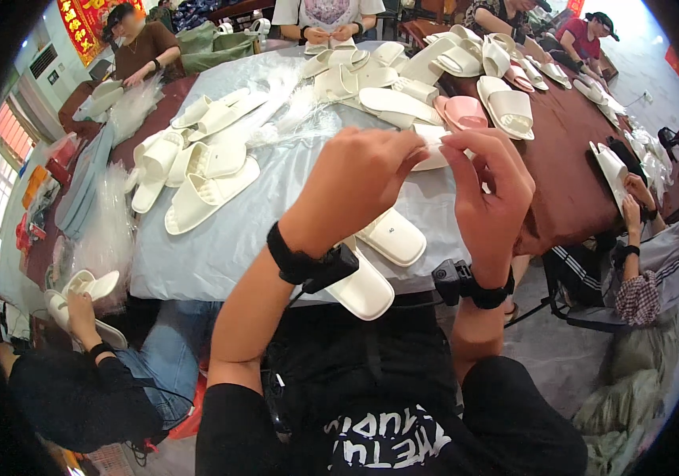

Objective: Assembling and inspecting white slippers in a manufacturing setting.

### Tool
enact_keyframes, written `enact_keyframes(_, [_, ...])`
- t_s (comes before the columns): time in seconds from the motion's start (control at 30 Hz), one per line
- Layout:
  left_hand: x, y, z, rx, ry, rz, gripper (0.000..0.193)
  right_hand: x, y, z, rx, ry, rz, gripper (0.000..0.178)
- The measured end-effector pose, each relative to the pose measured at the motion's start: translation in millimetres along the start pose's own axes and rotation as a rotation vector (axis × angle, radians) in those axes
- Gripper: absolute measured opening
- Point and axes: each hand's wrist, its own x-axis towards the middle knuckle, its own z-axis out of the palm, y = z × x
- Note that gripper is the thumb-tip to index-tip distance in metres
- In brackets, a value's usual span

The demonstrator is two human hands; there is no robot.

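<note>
Both my hands are raised over the table with thumb and fingers pinched, the fingertips close together. My left hand [365,173] comes from the left and my right hand [494,178] from the right. Between the fingertips a small whitish patch [430,132] shows; whether it is a thin held piece or the slipper behind it, I cannot tell. Below my left hand, two white slippers [393,238] lie at the near table edge, partly hidden by that hand and its wrist strap. A pink slipper [461,113] and a cream slipper [506,109] lie just past my right hand.
A pale plastic sheet [166,258] covers the middle of the brown table [561,186]. Slippers [211,194] lie in piles to the left and far side, with clear plastic bags [109,210] at left. Co-workers handle slippers around the table, one [82,313] close on my left.
</note>
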Motion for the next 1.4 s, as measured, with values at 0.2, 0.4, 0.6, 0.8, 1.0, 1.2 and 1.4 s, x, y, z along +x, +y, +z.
enact_keyframes(0.2, [-19.2, 6.7, 0.4, -0.534, -0.111, -0.182, 0.020, -3.2, 11.1, -4.3, 0.075, -0.036, 0.074, 0.016])
enact_keyframes(0.4, [-16.6, -14.4, -52.7, -0.514, -0.219, -0.416, 0.041, -11.2, 13.4, 3.2, 0.168, -0.041, 0.238, 0.024])
enact_keyframes(0.6, [-23.6, -36.5, -66.1, -0.507, -0.215, -0.497, 0.040, -26.9, 14.3, 24.2, 0.169, -0.178, 0.276, 0.030])
enact_keyframes(0.8, [-30.6, -53.0, -76.3, -0.291, -0.246, -0.549, 0.041, -54.6, 33.3, 40.4, 0.229, -0.334, 0.398, 0.035])
enact_keyframes(1.0, [-37.4, -83.0, -81.4, -0.213, -0.264, -0.526, 0.040, -90.2, 50.0, 49.2, 0.340, -0.536, 0.582, 0.031])
enact_keyframes(1.2, [-21.5, -113.5, -117.4, 0.305, -0.087, -0.322, 0.028, -126.0, 78.6, 39.9, 0.286, -0.605, 0.689, 0.023])
enact_keyframes(1.4, [-9.6, -158.5, -162.5, 0.616, 0.158, -0.350, 0.037, -137.8, 126.1, 2.3, 0.117, -0.486, 0.858, 0.017])
